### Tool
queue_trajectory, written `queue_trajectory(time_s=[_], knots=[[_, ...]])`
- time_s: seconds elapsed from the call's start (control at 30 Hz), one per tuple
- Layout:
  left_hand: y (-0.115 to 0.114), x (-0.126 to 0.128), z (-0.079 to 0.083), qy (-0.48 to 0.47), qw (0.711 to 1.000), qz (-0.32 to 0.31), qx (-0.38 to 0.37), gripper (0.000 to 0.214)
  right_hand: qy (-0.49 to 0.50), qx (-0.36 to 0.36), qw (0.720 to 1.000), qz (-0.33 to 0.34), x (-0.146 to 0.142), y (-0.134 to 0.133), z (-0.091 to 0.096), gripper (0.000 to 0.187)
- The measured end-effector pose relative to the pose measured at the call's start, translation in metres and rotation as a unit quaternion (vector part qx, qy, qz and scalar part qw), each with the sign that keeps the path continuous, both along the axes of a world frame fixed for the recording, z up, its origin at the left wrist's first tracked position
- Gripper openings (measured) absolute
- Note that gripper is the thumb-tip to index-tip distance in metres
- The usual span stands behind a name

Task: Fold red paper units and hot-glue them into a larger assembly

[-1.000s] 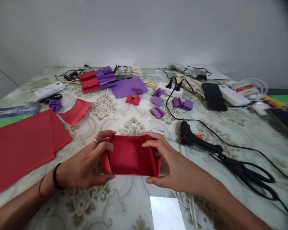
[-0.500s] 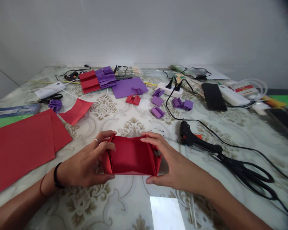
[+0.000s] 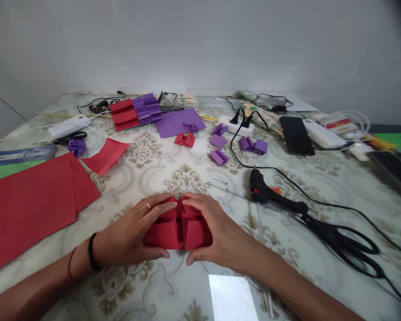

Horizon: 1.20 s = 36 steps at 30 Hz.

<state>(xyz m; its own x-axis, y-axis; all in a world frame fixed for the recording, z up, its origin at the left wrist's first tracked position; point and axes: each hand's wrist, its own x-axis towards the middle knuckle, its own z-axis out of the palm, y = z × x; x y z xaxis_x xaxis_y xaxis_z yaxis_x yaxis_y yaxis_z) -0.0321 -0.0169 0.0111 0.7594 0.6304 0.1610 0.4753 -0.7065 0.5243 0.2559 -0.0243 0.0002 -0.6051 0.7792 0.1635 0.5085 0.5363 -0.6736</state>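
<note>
The left hand [image 3: 130,235] and right hand [image 3: 223,232] grip the red paper [image 3: 162,234]. Its flaps [image 3: 195,233] are folded inward, the gap between them not yet closed.

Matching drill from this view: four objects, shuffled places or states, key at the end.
1. Large folded red paper piece
2. Black plastic glue gun
3. Long white power strip
4. Big flat red paper sheet

A. Has black plugs in it
B. Left of both hands
C. Between the left hand and right hand
D. Nozzle pointing away from the camera

Pairs: 1-C, 2-D, 3-A, 4-B
</note>
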Motion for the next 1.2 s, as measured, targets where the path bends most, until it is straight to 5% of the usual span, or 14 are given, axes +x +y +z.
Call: queue_trajectory(time_s=[0.3, 0.43, 0.67, 0.87, 1.2], knots=[[-0.003, 0.006, -0.012, 0.093, 0.993, -0.022, 0.076, 0.094, -0.099, -0.002, 0.995, 0.019, -0.007, 0.0, 0.007, 0.081], [-0.006, 0.01, -0.011, 0.127, 0.985, -0.018, 0.118, 0.078, -0.084, 0.006, 0.996, 0.017, -0.003, -0.001, 0.007, 0.047], [-0.011, 0.014, -0.011, 0.17, 0.972, 0.007, 0.164, 0.068, -0.106, 0.075, 0.991, -0.004, -0.007, 0.0, 0.003, 0.057], [-0.01, 0.017, -0.002, 0.135, 0.976, -0.013, 0.168, 0.064, -0.056, 0.142, 0.988, 0.001, 0.001, 0.002, 0.008, 0.013], [-0.006, 0.021, -0.001, 0.142, 0.979, -0.075, 0.128, 0.048, -0.045, 0.148, 0.988, 0.011, 0.005, 0.006, 0.003, 0.014]])
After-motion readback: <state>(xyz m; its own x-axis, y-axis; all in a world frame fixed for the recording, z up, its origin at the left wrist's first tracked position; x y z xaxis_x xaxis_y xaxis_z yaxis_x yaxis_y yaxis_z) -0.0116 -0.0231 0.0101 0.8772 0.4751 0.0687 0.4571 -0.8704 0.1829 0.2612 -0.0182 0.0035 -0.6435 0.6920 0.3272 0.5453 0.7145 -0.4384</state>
